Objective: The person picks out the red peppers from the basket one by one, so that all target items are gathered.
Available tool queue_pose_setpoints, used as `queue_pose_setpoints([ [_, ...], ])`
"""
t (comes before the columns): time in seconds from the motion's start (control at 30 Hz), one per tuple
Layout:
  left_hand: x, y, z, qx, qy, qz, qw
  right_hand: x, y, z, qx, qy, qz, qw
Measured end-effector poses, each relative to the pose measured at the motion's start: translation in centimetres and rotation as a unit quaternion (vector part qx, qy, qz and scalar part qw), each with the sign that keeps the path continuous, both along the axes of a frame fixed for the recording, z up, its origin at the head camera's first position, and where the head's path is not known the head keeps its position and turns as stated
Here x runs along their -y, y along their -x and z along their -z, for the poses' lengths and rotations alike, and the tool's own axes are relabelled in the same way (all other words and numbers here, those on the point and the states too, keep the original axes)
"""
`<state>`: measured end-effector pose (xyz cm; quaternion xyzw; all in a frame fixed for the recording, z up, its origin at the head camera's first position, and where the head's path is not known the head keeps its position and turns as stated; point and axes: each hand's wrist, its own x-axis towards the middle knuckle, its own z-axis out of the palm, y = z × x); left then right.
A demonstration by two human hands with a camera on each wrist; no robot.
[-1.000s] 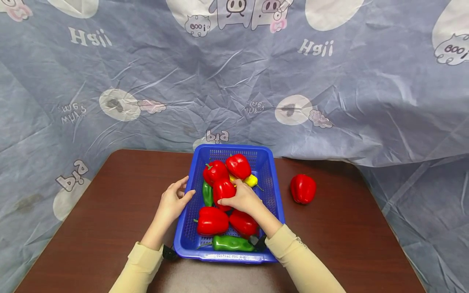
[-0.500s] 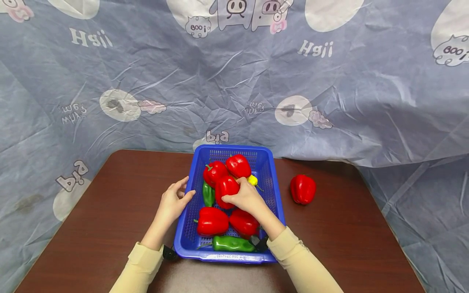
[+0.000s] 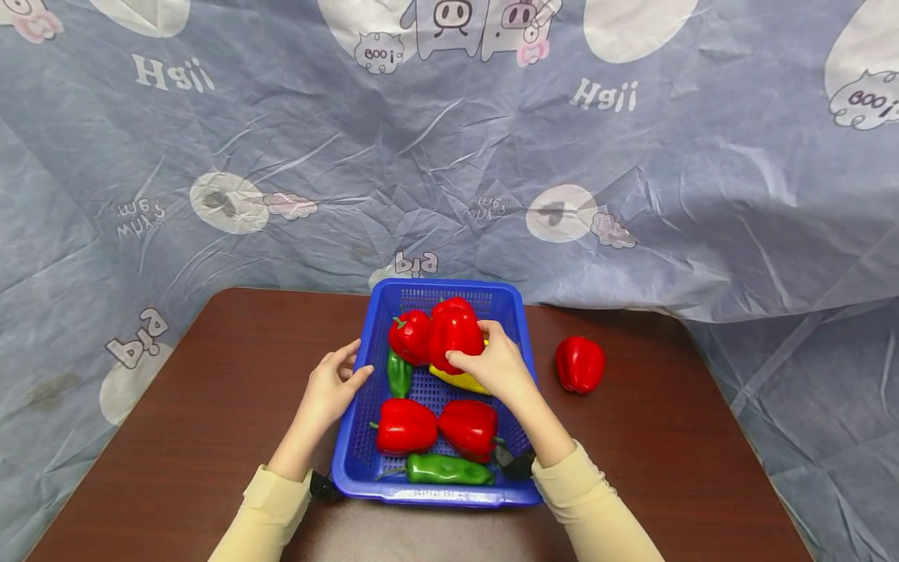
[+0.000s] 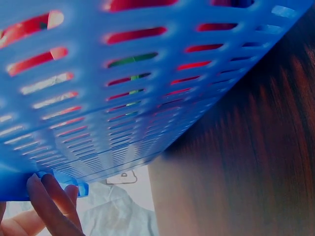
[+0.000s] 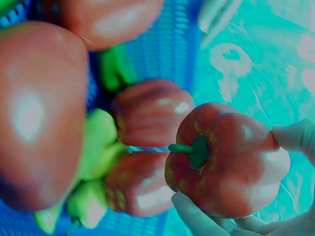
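Red pepper [image 3: 456,337] held over blue basket [image 3: 437,493]

A green pepper [image 3: 449,469] lies inside at lower centre. At centre left, the loosely spread fingers of the left hand [image 3: 333,389] touch the basket. Mid-frame, the right hand's [image 3: 500,365] fingers pinch the red pepper, partly hiding a yellow pepper [image 3: 460,381]. Patterned cloth [image 3: 435,148] spans the top.

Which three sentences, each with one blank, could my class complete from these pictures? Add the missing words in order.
The pepper held in the right hand is coloured ____.
The left hand is at the rim of a basket coloured ____.
In the head view, the lone pepper on the table lies on the basket's ____ side.
Missing words: red; blue; right.
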<state>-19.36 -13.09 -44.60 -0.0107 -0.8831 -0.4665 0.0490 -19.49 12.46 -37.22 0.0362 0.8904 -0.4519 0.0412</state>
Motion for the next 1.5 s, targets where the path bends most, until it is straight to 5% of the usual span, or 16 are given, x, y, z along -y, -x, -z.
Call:
queue_pose_setpoints([
  [0.3, 0.3, -0.1, 0.3, 0.013, -0.010, -0.005, 0.9999, -4.3, -0.4, -2.0, -0.025, 0.028, 0.019, 0.999],
  [0.7, 0.5, -0.1, 0.5, 0.016, -0.015, -0.009, 0.9997, -10.4, -1.1, -2.4, -0.036, 0.059, 0.085, 0.994],
  [1.5, 0.5, 0.4, 0.4, 0.031, -0.036, 0.000, 0.9989, -20.8, -2.3, 3.0, -0.035, 0.019, 0.260, 0.965],
])
